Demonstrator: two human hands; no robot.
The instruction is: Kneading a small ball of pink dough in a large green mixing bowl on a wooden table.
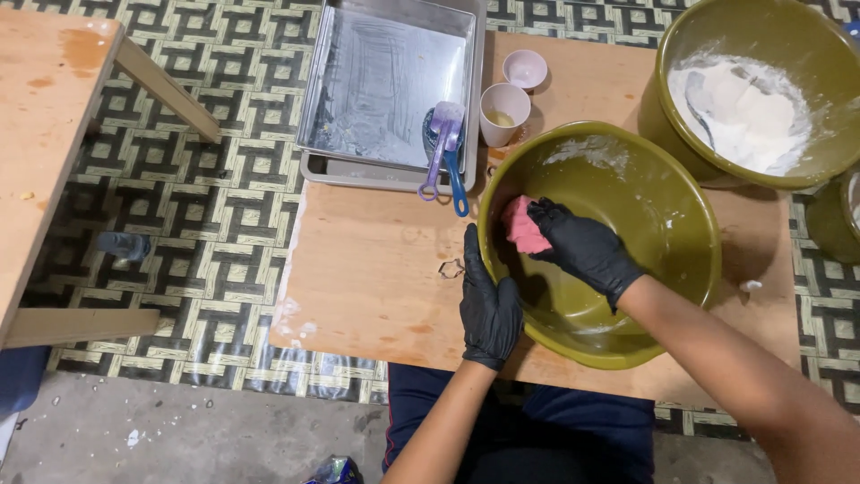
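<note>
An olive-green basin (pixel 681 224) sits tilted on a low wooden board (pixel 376 269), with traces of white flour on its inner wall. My right hand (pixel 582 246), in a black glove, presses a pink cloth (pixel 522 226) against the basin's inner left side. My left hand (pixel 489 309), also gloved in black, grips the basin's near left rim from outside.
A second olive basin (pixel 690 54) holding white flour stands at the back right. Stacked metal trays (pixel 385 81) lie at the back, with a purple and a blue utensil (pixel 445 148) on them. Two small pale cups (pixel 506 108) stand beside the trays. Another wooden table (pixel 45 134) is at left.
</note>
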